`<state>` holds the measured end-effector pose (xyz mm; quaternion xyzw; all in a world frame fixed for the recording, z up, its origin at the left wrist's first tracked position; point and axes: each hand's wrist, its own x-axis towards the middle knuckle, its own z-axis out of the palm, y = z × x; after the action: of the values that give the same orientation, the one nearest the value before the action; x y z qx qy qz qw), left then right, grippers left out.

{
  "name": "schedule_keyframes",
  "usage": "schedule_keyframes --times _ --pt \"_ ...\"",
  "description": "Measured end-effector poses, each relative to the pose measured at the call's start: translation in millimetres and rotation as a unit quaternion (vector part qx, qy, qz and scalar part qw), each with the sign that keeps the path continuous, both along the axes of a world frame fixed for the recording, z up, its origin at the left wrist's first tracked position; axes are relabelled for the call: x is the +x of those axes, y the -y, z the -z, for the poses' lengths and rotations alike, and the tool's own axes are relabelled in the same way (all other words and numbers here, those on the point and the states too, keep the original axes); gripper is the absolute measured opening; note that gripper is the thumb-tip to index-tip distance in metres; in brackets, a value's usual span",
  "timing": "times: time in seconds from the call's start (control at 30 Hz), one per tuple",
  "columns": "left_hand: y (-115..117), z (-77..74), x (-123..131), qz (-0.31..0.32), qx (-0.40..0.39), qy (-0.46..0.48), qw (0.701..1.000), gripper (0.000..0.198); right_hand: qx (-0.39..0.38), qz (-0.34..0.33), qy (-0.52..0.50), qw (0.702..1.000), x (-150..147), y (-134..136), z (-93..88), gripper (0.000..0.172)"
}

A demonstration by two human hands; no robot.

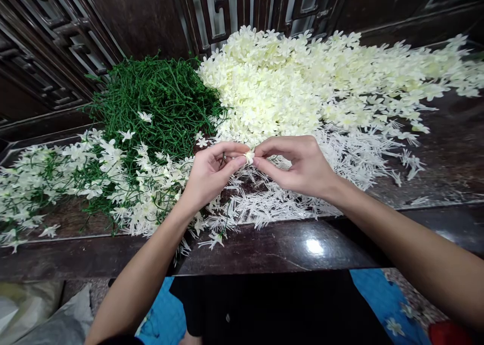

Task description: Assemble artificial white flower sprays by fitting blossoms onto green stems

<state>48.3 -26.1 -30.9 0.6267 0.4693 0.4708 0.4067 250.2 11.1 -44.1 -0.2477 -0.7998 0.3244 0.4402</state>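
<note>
Both of my hands meet over the middle of the dark wooden bench, pinching one small cream artificial flower [249,157] between the fingertips. My left hand [214,171] has thumb and forefinger closed on the flower's left side; a bit of green stem seems to show by its fingers. On the other side my right hand [298,163] pinches the same flower with thumb and forefinger. Behind the hands lies a big heap of loose cream blossoms [272,93]. Thin white stamen-like pieces [264,204] are scattered beneath and around the hands.
A mound of green plastic stems [159,103] stands at the back left. White flowers on green stems [102,174] spread along the left. The wooden bench [295,244] has a carved lattice back [223,7]. Blue cloth [162,312] and pale bags [53,315] lie below.
</note>
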Motion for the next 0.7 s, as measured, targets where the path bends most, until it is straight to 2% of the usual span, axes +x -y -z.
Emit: schedule_keyframes --times 0.17,0.3,0.43,0.7 --pt "-0.1 2.3 -0.2 -0.013 0.002 -0.028 1.0 0.008 -0.007 0.007 0.016 1.0 0.1 -0.3 0.5 0.016" --pt "0.8 1.3 -2.0 0.002 0.019 -0.05 0.999 0.008 -0.009 0.005 0.016 1.0 0.6 1.7 -0.9 0.017" --pt "1.0 -0.8 -3.6 0.026 -0.004 -0.043 0.999 0.012 0.0 0.004 0.006 1.0 0.9 3.5 -2.8 0.017" --pt "-1.5 4.1 -2.3 -0.002 0.044 -0.049 0.998 0.008 0.01 -0.011 0.019 1.0 2.1 -1.2 3.3 0.017"
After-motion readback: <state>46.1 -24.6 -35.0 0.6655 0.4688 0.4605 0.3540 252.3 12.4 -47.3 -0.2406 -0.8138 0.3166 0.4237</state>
